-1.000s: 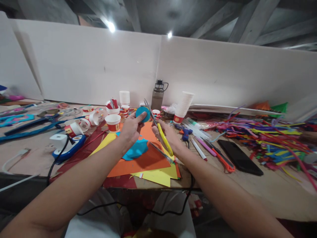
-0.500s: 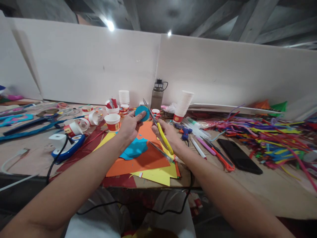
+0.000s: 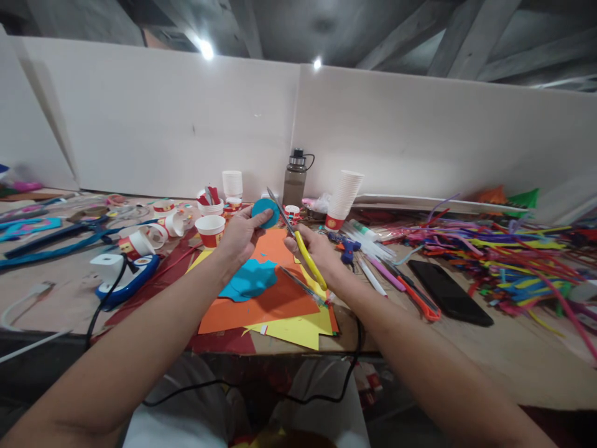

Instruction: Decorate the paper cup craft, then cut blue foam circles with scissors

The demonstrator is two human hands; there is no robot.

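Observation:
Between the thumb and fingers of my left hand point(image 3: 242, 235) is a round blue paper disc point(image 3: 264, 213). My right hand point(image 3: 313, 250) grips yellow-handled scissors point(image 3: 308, 258), whose blades point up and to the left beside the disc's right edge. Below both hands, a larger piece of blue paper point(image 3: 249, 280) lies on orange sheets point(image 3: 280, 308). Yellow paper point(image 3: 298, 330) sticks out under the orange near the table edge.
Paper cups point(image 3: 209, 231) and a bottle point(image 3: 295, 177) stand behind my hands. On the right are a cup stack point(image 3: 344, 199), a glue gun point(image 3: 349, 247), a cutter point(image 3: 420, 300), a phone point(image 3: 450, 292) and pipe cleaners point(image 3: 517, 255). A power strip point(image 3: 128, 283) lies left.
The view has shifted very slightly. Both hands keep their holds, and the disc remains beside the scissor blades with little visible movement.

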